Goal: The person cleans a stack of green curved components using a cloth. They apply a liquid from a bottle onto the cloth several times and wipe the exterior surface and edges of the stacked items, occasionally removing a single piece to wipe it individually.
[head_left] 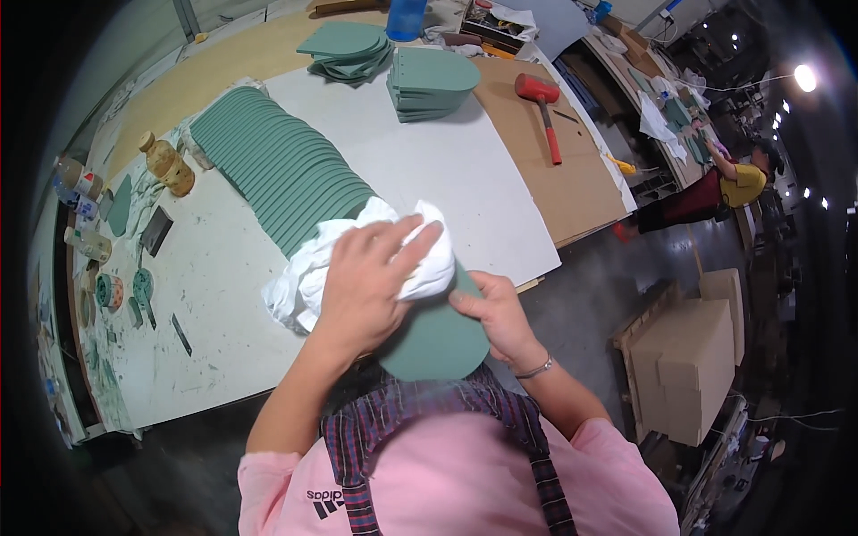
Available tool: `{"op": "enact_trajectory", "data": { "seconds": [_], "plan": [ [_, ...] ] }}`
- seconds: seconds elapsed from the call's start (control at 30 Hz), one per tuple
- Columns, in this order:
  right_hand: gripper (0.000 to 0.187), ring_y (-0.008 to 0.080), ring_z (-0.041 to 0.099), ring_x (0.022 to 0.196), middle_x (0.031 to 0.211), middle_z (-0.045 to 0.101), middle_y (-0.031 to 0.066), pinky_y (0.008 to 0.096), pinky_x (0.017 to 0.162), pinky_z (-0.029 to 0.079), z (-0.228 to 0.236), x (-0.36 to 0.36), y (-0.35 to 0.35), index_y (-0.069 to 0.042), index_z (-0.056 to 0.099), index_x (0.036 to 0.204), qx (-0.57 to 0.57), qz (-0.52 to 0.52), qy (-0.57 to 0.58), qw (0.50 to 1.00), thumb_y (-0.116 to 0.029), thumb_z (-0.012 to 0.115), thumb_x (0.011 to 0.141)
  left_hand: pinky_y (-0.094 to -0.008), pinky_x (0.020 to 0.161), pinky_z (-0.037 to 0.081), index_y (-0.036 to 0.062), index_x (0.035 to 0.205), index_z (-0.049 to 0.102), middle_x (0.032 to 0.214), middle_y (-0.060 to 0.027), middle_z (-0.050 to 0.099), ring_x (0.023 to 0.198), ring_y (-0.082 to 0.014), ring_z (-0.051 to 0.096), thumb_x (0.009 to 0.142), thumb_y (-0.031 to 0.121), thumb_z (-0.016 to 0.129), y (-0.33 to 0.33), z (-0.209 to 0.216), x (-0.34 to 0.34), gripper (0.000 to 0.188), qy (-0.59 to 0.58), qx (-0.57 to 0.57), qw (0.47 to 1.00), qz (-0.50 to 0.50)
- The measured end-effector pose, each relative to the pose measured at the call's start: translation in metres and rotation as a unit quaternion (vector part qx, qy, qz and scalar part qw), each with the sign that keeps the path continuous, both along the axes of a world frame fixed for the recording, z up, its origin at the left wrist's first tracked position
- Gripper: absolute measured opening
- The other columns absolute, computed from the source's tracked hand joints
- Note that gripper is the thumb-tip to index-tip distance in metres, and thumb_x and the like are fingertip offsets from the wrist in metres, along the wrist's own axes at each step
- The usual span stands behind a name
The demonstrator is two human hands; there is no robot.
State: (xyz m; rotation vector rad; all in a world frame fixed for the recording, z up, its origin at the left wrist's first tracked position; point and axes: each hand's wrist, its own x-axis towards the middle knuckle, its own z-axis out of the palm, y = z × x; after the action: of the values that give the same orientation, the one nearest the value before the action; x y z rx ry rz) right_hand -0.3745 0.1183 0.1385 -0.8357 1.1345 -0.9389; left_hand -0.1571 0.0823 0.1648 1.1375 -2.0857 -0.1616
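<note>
My right hand (502,320) grips the edge of a green flat panel with a rounded end (435,344), thumb on top. This panel is held in front of my apron, past the table's near edge. My left hand (362,290) holds a crumpled white cloth (429,268) against the panel's upper part, fingers bent over it, so that part is hidden. Beyond the cloth, a long overlapping row of green panels (281,165) lies fanned out on the white table board (483,196). The cloth covers the near end of this row.
Two stacks of green panels, one (433,82) right of the other (347,49), stand at the back. A red mallet (540,98) lies on brown board. Bottles (168,165), a small pot (109,291) and a blade (181,334) are at left. Cardboard boxes (688,366) stand right; a person (715,192) works beyond.
</note>
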Motion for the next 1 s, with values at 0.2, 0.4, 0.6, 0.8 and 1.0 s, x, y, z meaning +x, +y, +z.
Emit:
{"op": "enact_trajectory", "data": {
  "seconds": [0.2,0.4,0.6,0.8,1.0],
  "plan": [
    [0.029,0.0147,0.068,0.088,0.106,0.072,0.0122,0.0288,0.08,0.055,0.011,-0.023,-0.003,0.009,0.065,0.117,-0.001,-0.014,-0.003,1.0,-0.012,0.066,0.097,-0.0308,0.082,0.054,0.0007,0.124,0.067,0.102,-0.011,0.074,0.09,-0.0187,0.07,0.089,-0.003,0.055,-0.008,-0.047,0.04,0.037,0.34,0.24,0.905,0.088],
    [0.029,0.0123,0.065,0.09,0.102,0.069,0.0065,0.0275,0.079,0.053,0.004,-0.022,-0.026,0.006,0.062,0.112,-0.038,-0.109,-0.103,0.988,-0.022,0.055,0.105,-0.0329,0.089,0.055,-0.0052,0.136,0.052,0.123,-0.0121,0.065,0.105,-0.0195,0.066,0.103,0.012,0.055,-0.002,-0.044,0.034,0.037,0.621,0.361,0.692,0.069],
    [0.048,0.0193,0.06,0.118,0.131,0.061,0.0115,0.0343,0.101,0.048,0.016,-0.007,-0.05,0.004,0.052,0.135,-0.086,-0.16,-0.109,0.977,-0.035,0.048,0.108,-0.0353,0.098,0.049,-0.0059,0.139,0.05,0.13,-0.0127,0.061,0.115,-0.0206,0.06,0.101,0.014,0.058,-0.017,-0.033,0.003,0.043,0.473,0.33,0.815,0.058],
    [0.033,0.0139,0.062,0.104,0.115,0.064,0.0079,0.0314,0.092,0.051,0.026,-0.016,-0.066,0.002,0.056,0.122,-0.147,-0.236,-0.11,0.954,-0.027,0.05,0.108,-0.039,0.092,0.052,0.0079,0.124,0.07,0.13,-0.0196,0.064,0.102,-0.0324,0.066,0.079,-0.007,0.06,0.032,-0.076,-0.012,0.048,0.136,0.185,0.96,-0.158],
    [0.045,0.0203,0.055,0.125,0.139,0.054,0.0089,0.0363,0.105,0.045,0.022,-0.02,-0.061,0.0,0.042,0.144,-0.142,-0.242,-0.129,0.951,-0.024,0.052,0.107,-0.0333,0.095,0.05,-0.0048,0.13,0.057,0.119,-0.0101,0.065,0.107,-0.0174,0.062,0.093,0.012,0.068,0.017,-0.056,-0.035,0.043,0.588,0.42,0.692,-0.001]
  ]
}}
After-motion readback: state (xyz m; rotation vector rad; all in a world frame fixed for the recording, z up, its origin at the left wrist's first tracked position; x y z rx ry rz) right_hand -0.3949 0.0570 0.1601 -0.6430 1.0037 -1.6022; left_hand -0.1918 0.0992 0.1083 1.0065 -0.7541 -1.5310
